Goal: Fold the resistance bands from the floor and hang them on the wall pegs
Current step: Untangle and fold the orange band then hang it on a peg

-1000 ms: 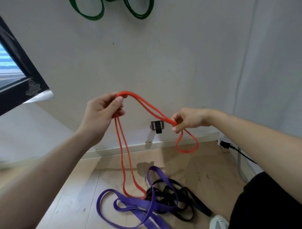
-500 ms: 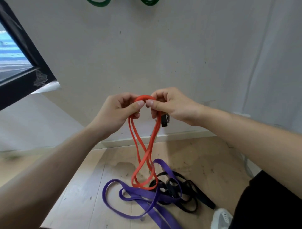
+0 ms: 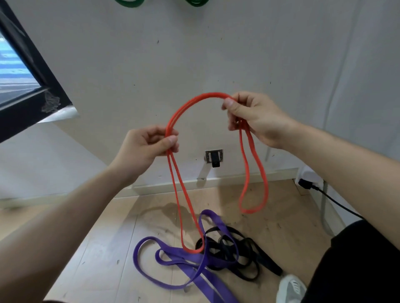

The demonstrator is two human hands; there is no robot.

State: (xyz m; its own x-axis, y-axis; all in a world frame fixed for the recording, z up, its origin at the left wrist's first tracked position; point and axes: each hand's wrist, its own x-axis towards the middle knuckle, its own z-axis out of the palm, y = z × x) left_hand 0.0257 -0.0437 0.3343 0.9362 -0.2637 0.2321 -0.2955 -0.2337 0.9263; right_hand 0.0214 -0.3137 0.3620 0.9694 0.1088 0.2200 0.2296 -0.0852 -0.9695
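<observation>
Scanning from the left: a dark-framed window [image 3: 32, 86], nothing to do w/ the job. Next comes our left hand [image 3: 145, 147], fingers and thumb curled round both strands of the thin orange rubber resistance band [image 3: 213, 94]. From that grip a long doubled loop drops to the pale wooden floor [image 3: 97, 259], its bottom end resting on the pile there. At the top edge, dark green band loops [image 3: 127, 1] show only their lower curves. The pegs are out of view, so we take those as hung but can't confirm.

Between our hands the orange band arches in front of the far wall. The hands are apart, the right one higher. Below, near us, the wide purple flat band [image 3: 179, 257] sprawls on the floor. Just right of it and tangled w/ it lies the narrow black band [image 3: 238, 255]. Low on the far wall sits a small metal bracket [image 3: 214, 156].

Then our right hand [image 3: 255, 116], clamped on the orange band's other part, w/ a shorter loop dangling clear of the floor. Further right are a white shoe [image 3: 290, 288] and a black plug and cable [image 3: 305, 185].

Progress, as we read it: green likely done, orange mid-fold w/ uneven loops, purple & black untouched. So approx. three bands are left to fold and hang.
</observation>
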